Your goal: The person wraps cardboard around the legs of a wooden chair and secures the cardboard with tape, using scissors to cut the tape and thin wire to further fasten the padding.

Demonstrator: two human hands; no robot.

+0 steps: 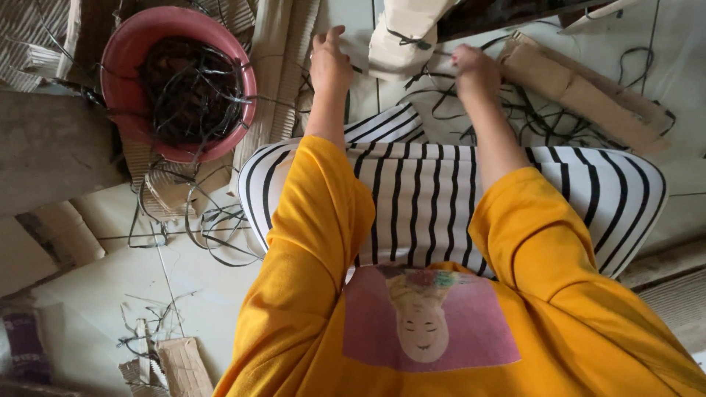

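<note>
I sit on the floor in a yellow shirt and striped trousers, with both arms stretched forward. My left hand is raised against a pale cardboard sheet, fingers partly lifted; I cannot see whether it holds anything. My right hand is closed in a fist among thin black straps. One strap runs from it toward a cream cardboard bundle that stands between the two hands. The bundle is bound with a black strap.
A red basin full of black straps stands at the left. Corrugated cardboard strips lie beside it. A folded brown cardboard piece lies at the right among loose straps. More straps and cardboard scraps lie on the pale floor.
</note>
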